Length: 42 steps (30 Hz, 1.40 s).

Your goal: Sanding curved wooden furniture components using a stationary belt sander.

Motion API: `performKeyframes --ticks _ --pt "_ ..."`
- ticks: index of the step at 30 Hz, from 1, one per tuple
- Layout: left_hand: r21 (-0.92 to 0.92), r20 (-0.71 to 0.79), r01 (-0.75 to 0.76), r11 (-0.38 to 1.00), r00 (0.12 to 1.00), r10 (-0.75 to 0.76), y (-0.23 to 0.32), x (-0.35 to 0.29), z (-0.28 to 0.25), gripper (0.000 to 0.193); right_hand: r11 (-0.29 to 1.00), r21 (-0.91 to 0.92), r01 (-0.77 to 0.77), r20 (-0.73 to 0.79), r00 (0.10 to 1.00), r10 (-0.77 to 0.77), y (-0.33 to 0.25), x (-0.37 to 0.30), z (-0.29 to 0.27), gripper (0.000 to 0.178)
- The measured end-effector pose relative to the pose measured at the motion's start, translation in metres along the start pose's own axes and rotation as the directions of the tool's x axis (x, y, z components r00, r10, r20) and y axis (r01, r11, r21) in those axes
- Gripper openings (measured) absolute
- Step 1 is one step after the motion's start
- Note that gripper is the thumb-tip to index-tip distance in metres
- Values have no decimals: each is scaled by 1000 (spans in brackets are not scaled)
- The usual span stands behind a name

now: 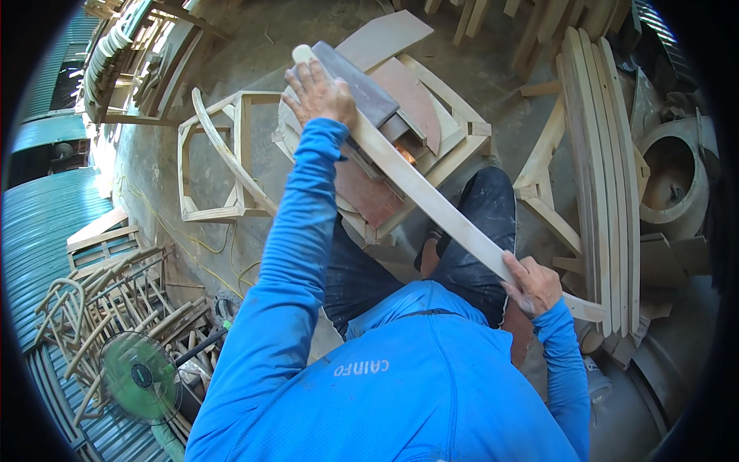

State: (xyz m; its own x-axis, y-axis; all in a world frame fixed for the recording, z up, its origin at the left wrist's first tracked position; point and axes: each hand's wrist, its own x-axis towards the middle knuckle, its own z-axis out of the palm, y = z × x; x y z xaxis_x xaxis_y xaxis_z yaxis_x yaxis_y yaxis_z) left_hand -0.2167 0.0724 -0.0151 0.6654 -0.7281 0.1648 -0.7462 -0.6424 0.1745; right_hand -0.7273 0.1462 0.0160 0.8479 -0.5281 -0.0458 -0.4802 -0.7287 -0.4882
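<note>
**Curved slat held across the sander, both hands on**

The person sat low over the work, and the long curved wooden slat (431, 202) ran on a diagonal from upper left to lower right. The left hand (319, 94) was pressed down flat on the far end, fingers spread and curled over the wood, right where the slat lay against the grey belt sander (362, 85). The right hand (533, 283) was closed around the near end, down beside the knee, thumb on top. The sander itself sat on a wooden frame (450, 135) with a reddish board under it, and that served as the desk here.

By the look of it, this was the sanding step: one end on the belt, the other steered from behind. A next move would have called for steady downward pressure from the left hand, fingers kept off the belt, while the right fed or turned the slat to follow its curve.

More curved slats (608, 177) were stacked on the right, an open chair frame (223, 154) stood to the left, and a green fan (140, 377) sat lower left.
</note>
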Motion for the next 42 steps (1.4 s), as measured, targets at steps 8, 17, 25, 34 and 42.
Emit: performKeyframes --ticks 8,17,25,34,42 --pt "-19 -55 41 999 998 -41 -67 154 7 69 998 -56 -37 -21 999 36 -40 145 4 76" --pt "49 6 62 997 998 -63 -34 90 1 74 1000 1 -11 -40 999 11 -20 90 15 81" --pt "87 53 -7 996 999 2 46 -123 -8 81 998 51 -35 102 994 29 12 -91 -10 82" --pt "4 -43 -4 1000 999 4 -8 5 2 79 999 -39 25 46 999 -24 -15 32 -2 75" --pt "21 -96 64 998 993 -62 -98 203 21 72 988 -157 6 38 999 0 -57 220 7 70"
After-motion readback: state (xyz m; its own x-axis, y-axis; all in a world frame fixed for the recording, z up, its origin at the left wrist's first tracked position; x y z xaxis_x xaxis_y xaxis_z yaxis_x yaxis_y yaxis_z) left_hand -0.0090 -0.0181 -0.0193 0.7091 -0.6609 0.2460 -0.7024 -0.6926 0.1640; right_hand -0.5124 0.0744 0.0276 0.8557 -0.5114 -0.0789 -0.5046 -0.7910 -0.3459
